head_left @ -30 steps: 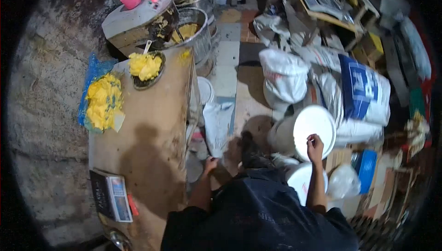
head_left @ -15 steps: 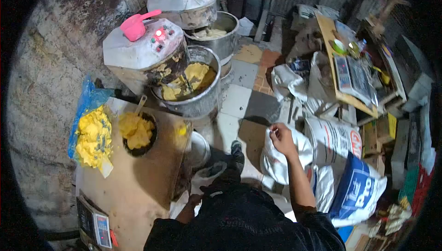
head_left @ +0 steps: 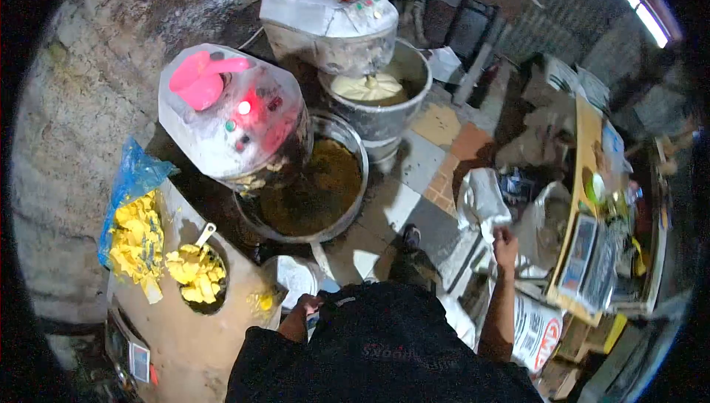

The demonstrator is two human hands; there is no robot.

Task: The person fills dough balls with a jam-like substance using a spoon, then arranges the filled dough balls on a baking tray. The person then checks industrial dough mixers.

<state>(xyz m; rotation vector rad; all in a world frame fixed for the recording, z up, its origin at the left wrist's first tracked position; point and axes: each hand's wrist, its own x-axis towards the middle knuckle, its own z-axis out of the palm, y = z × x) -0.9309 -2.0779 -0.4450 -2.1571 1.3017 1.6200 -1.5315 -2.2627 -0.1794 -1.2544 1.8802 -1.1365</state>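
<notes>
As I scan rightward from afar, I list: table (head_left: pixel 181 355); on it, bowl (head_left: pixel 202 307) of yellow paste (head_left: pixel 194 273); tub (head_left: pixel 295 276), near left hand (head_left: pixel 307 304); white sack (head_left: pixel 479 197), near right hand (head_left: pixel 506 247). Whether either hand is closed or gripping, I cannot tell.

- Pink scoop (head_left: pixel 198 86): smooth, glossy plastic.
- Near mixer housing (head_left: pixel 194 140): hard, shiny, smeared.
- Far mixer bowl (head_left: pixel 403 113): grey metal, dull sheen.
- Blue bag (head_left: pixel 137 174): thin, crinkled, shiny plastic.
- Worktop (head_left: pixel 196 351): matt, wood-like, stained.
- White bucket (head_left: pixel 297 276): smooth plastic.
- Pale sack (head_left: pixel 481 194): creased, plastic-looking.
- Shirt (head_left: pixel 370 351): matt black cloth.
- Wall (head_left: pixel 63 129): rough, matt, blotched.
- Floor tiles (head_left: pixel 427 163): flat, scuffed.
</notes>
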